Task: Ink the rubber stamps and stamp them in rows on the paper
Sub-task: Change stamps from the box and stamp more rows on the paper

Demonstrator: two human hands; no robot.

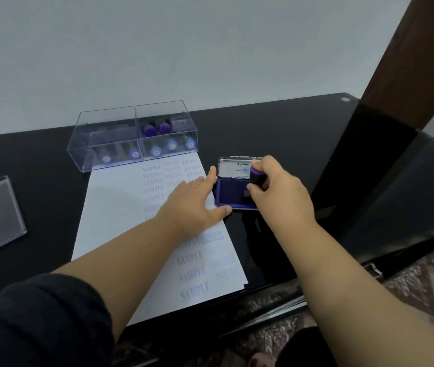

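We work at a glossy black tabletop set against a plain pale wall; a dark wooden post rises at its right end, and patterned carpet shows below the near edge. Our landmark is the open ink pad, its lid raised behind. Our right hand grasps a purple-capped rubber stamp, its base on the blue pad. Left of the pad lies the paper with rows of stamped words; our left hand rests flat on it, fingers released, thumb at the pad's near edge. Beyond the paper stands a clear box of stamps.
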